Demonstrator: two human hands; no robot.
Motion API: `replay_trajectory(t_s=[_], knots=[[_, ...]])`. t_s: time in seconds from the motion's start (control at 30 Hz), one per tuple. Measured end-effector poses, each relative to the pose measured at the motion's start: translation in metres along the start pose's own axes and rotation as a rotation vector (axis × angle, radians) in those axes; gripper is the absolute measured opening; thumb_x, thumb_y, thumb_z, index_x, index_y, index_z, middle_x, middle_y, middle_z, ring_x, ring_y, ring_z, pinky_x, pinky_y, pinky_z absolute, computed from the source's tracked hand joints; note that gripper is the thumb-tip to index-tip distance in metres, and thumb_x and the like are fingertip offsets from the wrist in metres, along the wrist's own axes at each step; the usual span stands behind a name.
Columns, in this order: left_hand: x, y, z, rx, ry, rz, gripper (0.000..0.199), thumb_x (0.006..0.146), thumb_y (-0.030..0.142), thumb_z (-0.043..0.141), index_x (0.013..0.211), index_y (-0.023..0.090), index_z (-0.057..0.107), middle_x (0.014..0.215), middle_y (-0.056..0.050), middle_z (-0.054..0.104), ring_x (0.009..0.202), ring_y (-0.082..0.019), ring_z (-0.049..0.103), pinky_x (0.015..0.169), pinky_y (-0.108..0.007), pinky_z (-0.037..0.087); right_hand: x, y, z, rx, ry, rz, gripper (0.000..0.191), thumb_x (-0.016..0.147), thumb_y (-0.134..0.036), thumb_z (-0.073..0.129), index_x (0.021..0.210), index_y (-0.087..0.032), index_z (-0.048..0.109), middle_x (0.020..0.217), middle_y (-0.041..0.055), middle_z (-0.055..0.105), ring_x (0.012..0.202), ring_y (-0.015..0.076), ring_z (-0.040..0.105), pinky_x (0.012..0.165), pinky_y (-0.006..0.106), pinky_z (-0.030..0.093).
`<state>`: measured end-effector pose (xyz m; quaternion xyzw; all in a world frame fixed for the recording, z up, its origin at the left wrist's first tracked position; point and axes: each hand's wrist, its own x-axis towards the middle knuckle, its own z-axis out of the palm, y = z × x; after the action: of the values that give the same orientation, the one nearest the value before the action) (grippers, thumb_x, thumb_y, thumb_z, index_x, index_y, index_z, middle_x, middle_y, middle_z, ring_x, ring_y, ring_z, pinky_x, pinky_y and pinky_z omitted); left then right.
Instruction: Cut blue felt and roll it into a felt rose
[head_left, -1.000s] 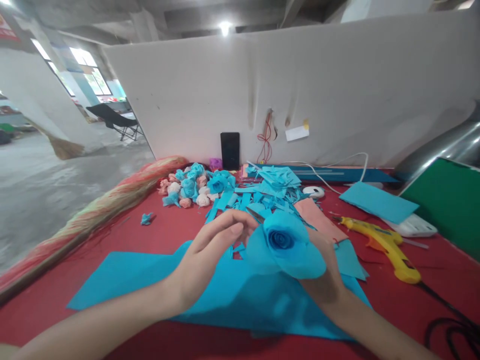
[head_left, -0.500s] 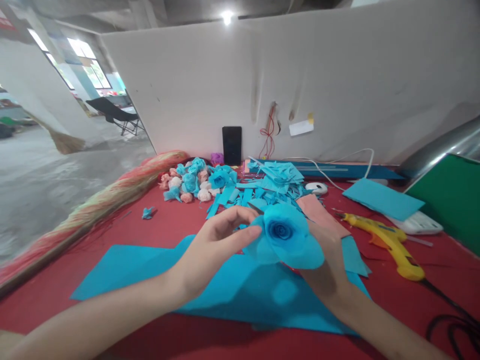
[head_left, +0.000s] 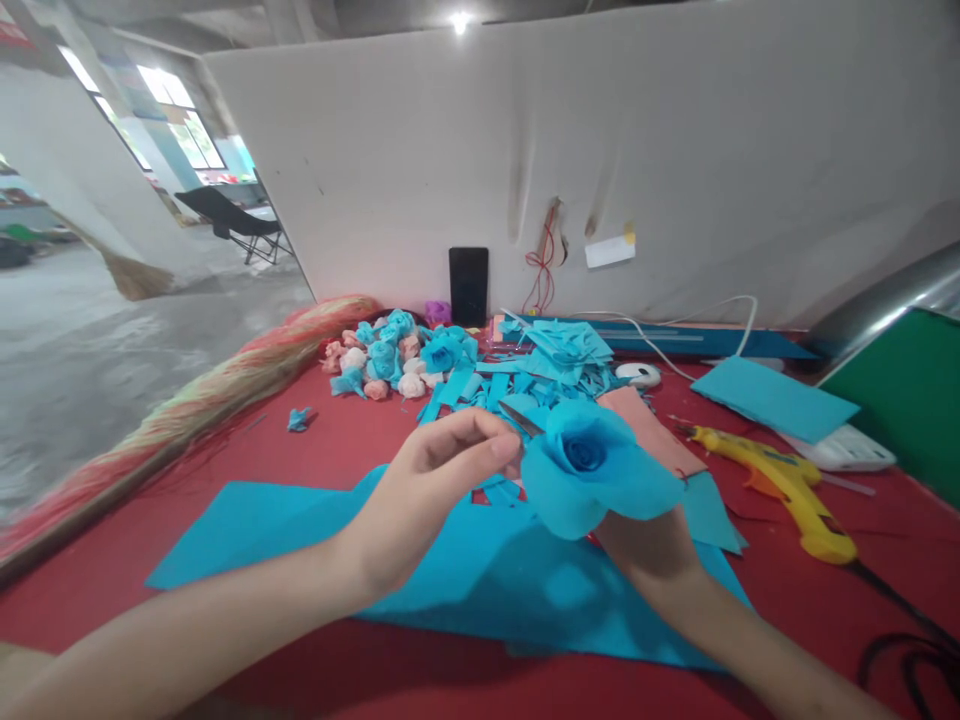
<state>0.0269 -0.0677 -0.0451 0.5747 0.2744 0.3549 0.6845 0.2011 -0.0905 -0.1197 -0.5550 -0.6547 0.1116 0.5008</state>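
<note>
A blue paper flower (head_left: 585,460) with a tightly rolled, darker centre faces me above the table. My right hand (head_left: 649,540) is closed beneath and behind the flower, supporting it; the petals hide most of its fingers. A pointed dark blade (head_left: 521,418), like one of a pair of scissors, sticks out behind the petals to the left, and a bit of red shows under the flower. What holds the blade is hidden. Beside the left petals is my left hand (head_left: 442,480), thumb and fingers pinched together; I cannot tell whether anything is between them.
Blue paper sheets (head_left: 285,540) lie under my hands on the red table (head_left: 330,440). Behind are blue paper scraps (head_left: 562,355) and small paper flowers (head_left: 382,355). A yellow glue gun (head_left: 795,485) with a black cord lies right. A phone (head_left: 469,285) leans against the white partition.
The flower has shifted a little right and tilted, moving away from my left fingertips, which were at its petal. More of the blade shows now.
</note>
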Motion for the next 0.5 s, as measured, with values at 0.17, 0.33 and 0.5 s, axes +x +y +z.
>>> replay_trajectory(t_s=[0.17, 0.33, 0.5], knots=[[0.001, -0.004, -0.002, 0.123, -0.009, 0.176, 0.003, 0.083, 0.024, 0.055, 0.081, 0.021, 0.055, 0.086, 0.001, 0.052, 0.085, -0.012, 0.05, 0.074, -0.022, 0.039, 0.008, -0.019, 0.001, 0.223, -0.147, 0.219, 0.022, 0.089, -0.034, 0.048, 0.095, -0.016, 0.058, 0.09, 0.0036, 0.061, 0.072, 0.011, 0.058, 0.062, 0.026, 0.052], [0.003, -0.009, -0.002, 0.272, -0.027, 0.109, 0.016, 0.081, 0.028, 0.059, 0.096, 0.022, 0.055, 0.106, -0.003, 0.053, 0.101, -0.019, 0.05, 0.08, -0.029, 0.043, 0.009, -0.056, -0.018, 0.392, -0.233, 0.413, 0.02, 0.067, -0.033, 0.068, 0.061, -0.017, 0.058, 0.055, 0.0006, 0.062, 0.051, 0.0136, 0.061, 0.049, 0.023, 0.052], [0.006, -0.008, 0.0, 0.266, -0.035, 0.067, 0.012, 0.074, 0.03, 0.065, 0.078, 0.019, 0.062, 0.1, -0.001, 0.057, 0.072, -0.013, 0.055, 0.065, -0.026, 0.044, 0.006, -0.063, -0.022, 0.467, -0.275, 0.536, 0.015, 0.064, -0.026, 0.067, 0.059, -0.017, 0.056, 0.052, -0.002, 0.061, 0.05, 0.0114, 0.06, 0.047, 0.019, 0.049]])
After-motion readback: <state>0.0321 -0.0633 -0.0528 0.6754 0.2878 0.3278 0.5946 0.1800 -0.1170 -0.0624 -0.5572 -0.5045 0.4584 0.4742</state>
